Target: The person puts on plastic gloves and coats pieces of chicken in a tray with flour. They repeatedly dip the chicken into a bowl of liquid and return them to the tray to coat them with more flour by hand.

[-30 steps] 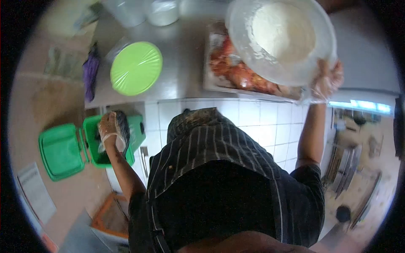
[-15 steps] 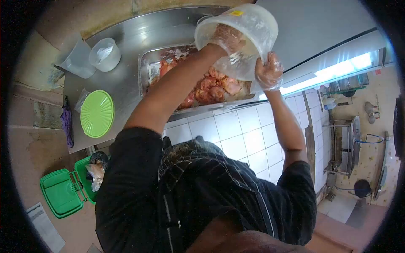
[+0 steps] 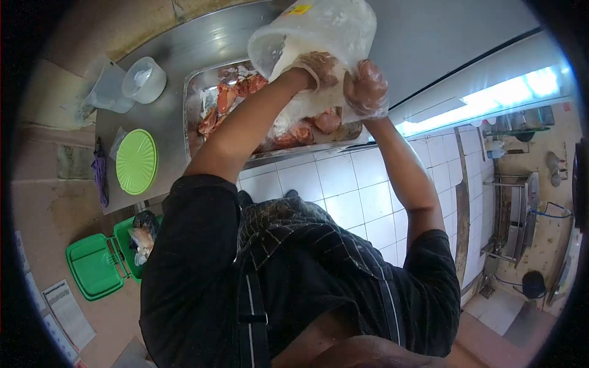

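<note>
A translucent white bucket (image 3: 343, 27) is tipped on its side over a metal tray (image 3: 192, 132) of raw meat pieces (image 3: 297, 134). White powder spreads from its mouth over the meat. My right hand (image 3: 366, 91), in a clear plastic glove, grips the bucket's rim at the right. At the bucket's mouth, my left hand (image 3: 316, 69), also gloved, reaches in among the powder; its fingers are partly hidden. My left forearm crosses above the tray and covers part of the meat.
On the steel table (image 3: 175, 98), a white tub (image 3: 144, 80), a clear container (image 3: 111, 89) and a green lid (image 3: 137, 161) stand at the left. Below is an open green bin (image 3: 95, 266). A metal stand (image 3: 514, 214) is at the far right.
The bucket and both hands have moved left in view. Much more white powder now shows at the bucket's mouth and over the meat.
</note>
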Motion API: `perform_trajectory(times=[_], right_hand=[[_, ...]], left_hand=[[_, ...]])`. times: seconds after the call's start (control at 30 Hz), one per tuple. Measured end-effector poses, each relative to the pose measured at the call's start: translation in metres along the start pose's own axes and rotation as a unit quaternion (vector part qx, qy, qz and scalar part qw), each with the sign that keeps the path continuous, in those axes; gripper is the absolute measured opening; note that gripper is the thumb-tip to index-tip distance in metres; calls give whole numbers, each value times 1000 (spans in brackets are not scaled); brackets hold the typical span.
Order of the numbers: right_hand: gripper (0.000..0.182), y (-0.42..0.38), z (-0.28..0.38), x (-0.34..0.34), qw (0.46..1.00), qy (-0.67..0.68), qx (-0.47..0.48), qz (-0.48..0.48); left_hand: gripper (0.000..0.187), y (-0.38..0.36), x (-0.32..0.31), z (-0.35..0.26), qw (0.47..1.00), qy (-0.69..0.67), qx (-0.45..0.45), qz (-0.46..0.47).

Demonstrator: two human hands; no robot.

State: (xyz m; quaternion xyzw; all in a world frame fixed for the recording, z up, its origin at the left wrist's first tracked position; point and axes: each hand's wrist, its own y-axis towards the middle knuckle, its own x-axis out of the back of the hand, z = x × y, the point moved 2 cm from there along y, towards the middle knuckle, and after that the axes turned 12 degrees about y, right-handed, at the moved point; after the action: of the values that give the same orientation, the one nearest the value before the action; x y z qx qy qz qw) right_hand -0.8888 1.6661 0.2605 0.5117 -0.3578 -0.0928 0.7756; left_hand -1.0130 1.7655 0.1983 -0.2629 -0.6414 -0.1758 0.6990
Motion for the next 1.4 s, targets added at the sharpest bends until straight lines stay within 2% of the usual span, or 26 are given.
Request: perform_trajectory(times=[0.07, 0.2, 0.27, 0.3, 0.33, 0.4, 0.43, 0.47, 0.53, 0.57, 0.63, 0.67, 0.73, 0.77, 0.83, 0.87, 0.93, 0.97, 1.0, 1.07, 1.1, 1.17, 1.2, 1.23, 1.27, 1.4], right_hand=[[18, -1, -9, -7, 998, -19, -5, -52], [19, 6, -14, -11, 993, 33, -115, -15], [19, 5, -20, -16, 996, 36, -38, -68], [19, 5, -22, -16, 996, 38, -38, -68], [19, 7, -23, -14, 997, 49, -27, -62], [19, 7, -22, -11, 997, 60, -10, -52], [19, 8, -22, -10, 998, 36, 8, -54], [18, 11, -20, -9, 998, 12, 29, -56], [18, 18, -11, -3, 999, 24, 5, -44], [18, 20, -8, -2, 998, 35, -34, -32], [18, 21, -7, 1, 998, 48, -43, -22], [18, 20, -9, 2, 996, 64, -62, -16], [18, 16, -18, 3, 996, 64, -66, -21], [18, 14, -23, 4, 995, 67, -71, -30], [18, 14, -22, 7, 993, 57, -103, -26], [18, 14, -24, 7, 990, 48, -131, -26], [18, 8, -34, 0, 993, 9, -109, -36], [20, 7, -39, -2, 996, -31, -75, -46], [20, 6, -40, -2, 995, -31, -81, -48], [14, 13, -37, -6, 996, -22, -64, -54], [14, 16, -38, -7, 996, -21, -65, -60], [15, 20, -37, -7, 996, 18, -44, -77], [15, 21, -34, -7, 996, 18, -43, -77], [15, 21, -29, -6, 998, -30, -8, -60], [15, 24, -26, -4, 995, -80, 30, -45], [16, 27, -20, -9, 993, 47, 14, -112]], left_hand=[[54, 5, -33, 15, 992, 5, -87, -95], [58, -20, -39, 50, 988, 50, -140, -30], [58, -24, -36, 64, 984, 123, -64, -112], [58, -20, -29, 67, 982, 93, -18, -163], [58, -13, -21, 72, 982, 93, -17, -164], [69, 8, -6, 90, 972, -44, 100, -209], [69, 40, -20, 100, 977, -79, 123, -155], [69, 69, -42, 101, 975, -80, 128, -166], [67, 116, -65, 92, 902, 95, 111, -406], [67, 105, -40, 78, 898, 92, 117, -414], [64, 56, 16, 35, 933, -96, 93, -334], [64, 84, -1, 32, 932, -99, 93, -337], [56, 154, -65, 29, 974, -78, 3, -214], [56, 139, -65, 17, 974, -80, 3, -214], [48, 82, -56, -14, 944, -299, 33, -137], [48, 69, -42, -11, 945, -297, 35, -133], [44, 41, -30, -11, 994, -8, -105, -37], [43, 43, -79, 11, 964, -21, -174, -198], [43, 22, -67, 16, 965, -21, -177, -192], [42, -16, -17, 23, 986, -13, -151, -68], [42, -10, -15, 28, 986, -7, -151, -66], [46, 15, -12, 46, 978, 148, -18, -144], [46, 47, -26, 54, 978, 147, -17, -145], [47, 91, -45, 66, 975, -10, 79, -206], [48, 103, -34, 67, 935, -166, 169, -262], [48, 94, -3, 31, 917, -315, 53, -239]])
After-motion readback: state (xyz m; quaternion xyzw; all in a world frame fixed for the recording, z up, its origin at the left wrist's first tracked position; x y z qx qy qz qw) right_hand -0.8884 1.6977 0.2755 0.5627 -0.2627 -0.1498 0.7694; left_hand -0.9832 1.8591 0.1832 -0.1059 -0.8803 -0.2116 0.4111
